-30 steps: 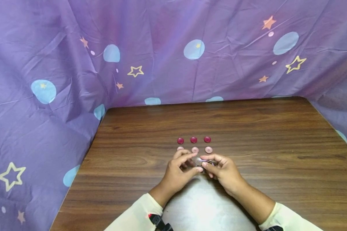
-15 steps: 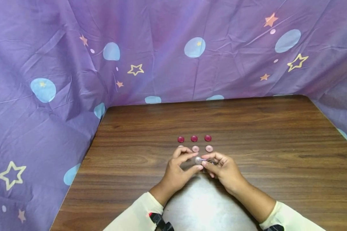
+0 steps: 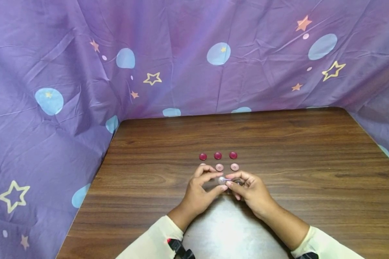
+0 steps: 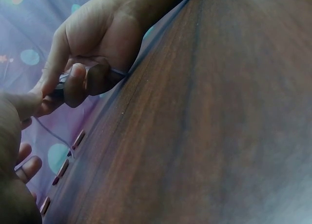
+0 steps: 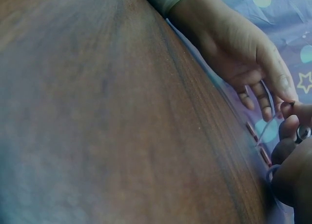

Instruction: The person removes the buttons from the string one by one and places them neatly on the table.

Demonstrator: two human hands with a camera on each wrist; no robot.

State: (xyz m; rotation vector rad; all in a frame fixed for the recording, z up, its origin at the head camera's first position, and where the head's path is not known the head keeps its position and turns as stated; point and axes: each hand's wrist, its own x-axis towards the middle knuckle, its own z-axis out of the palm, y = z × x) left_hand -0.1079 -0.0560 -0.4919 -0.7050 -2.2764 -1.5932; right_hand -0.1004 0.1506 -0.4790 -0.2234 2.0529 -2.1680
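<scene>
A pale button (image 3: 222, 180) sits between the thumb and index fingertip of my left hand (image 3: 199, 190), held at its rim. My right hand (image 3: 253, 192) pinches a thin light-purple cord (image 3: 227, 179) that runs up to the button's face. Curled in the right fingers is also a small dark and silvery object (image 4: 59, 87) with a silvery ring-like part (image 5: 302, 132); its kind is mostly hidden. In the left wrist view a length of the purple cord (image 4: 51, 132) hangs below the hands. Both hands meet fingertip to fingertip above the table.
Beyond the hands lie three dark-red buttons (image 3: 218, 155) in a row. Nearer is a row of pale-pink buttons (image 3: 235, 167), the leftmost partly covered by the left fingers. The wooden table (image 3: 149, 205) ends at a purple patterned curtain (image 3: 181, 72).
The button between the fingertips has turned so that more of its face shows. Both hands stay almost in place, and the rows of buttons are unmoved.
</scene>
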